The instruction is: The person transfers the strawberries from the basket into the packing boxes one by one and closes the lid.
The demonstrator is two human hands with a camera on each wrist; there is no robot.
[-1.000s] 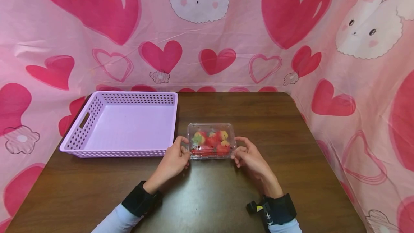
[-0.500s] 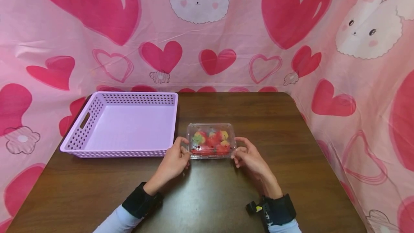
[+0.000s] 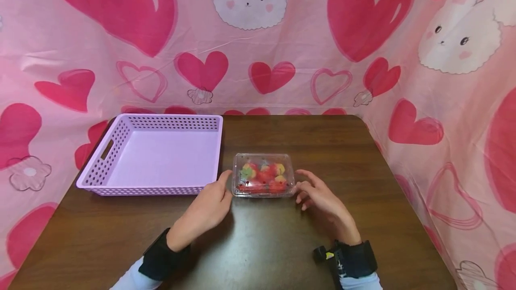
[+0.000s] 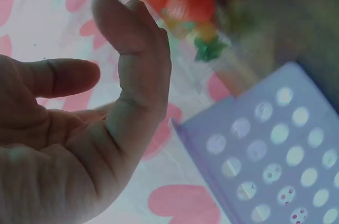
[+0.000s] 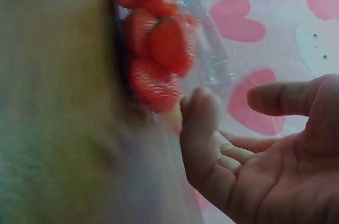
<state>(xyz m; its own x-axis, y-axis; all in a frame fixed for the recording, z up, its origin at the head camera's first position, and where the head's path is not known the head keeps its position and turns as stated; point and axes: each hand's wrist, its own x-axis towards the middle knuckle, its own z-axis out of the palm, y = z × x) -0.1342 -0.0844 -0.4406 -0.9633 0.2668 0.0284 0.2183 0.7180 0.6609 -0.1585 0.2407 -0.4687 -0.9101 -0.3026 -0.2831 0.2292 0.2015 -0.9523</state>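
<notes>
A clear plastic clamshell box [image 3: 264, 175] of strawberries rests on the table, lid closed. Red strawberries [image 5: 159, 38] show through its side in the right wrist view. My left hand [image 3: 209, 202] is just off the box's left end, fingers loosely bent, thumb apart from them in the left wrist view, with nothing between. On the other side, my right hand [image 3: 322, 198] stays close to the box's right end, its fingers relaxed and the thumb apart. Whether a right fingertip still touches the plastic I cannot tell.
A lilac plastic basket [image 3: 219, 155] with perforated walls stands left of the box, close to my left hand. The brown wooden table [image 3: 330, 142] runs back to a pink cloth [image 3: 282, 97] printed with hearts and rabbits.
Both hands have let go of the clamshell box's ends. My left hand has drawn back slightly left, and my right hand slightly right. The box has stayed in place.
</notes>
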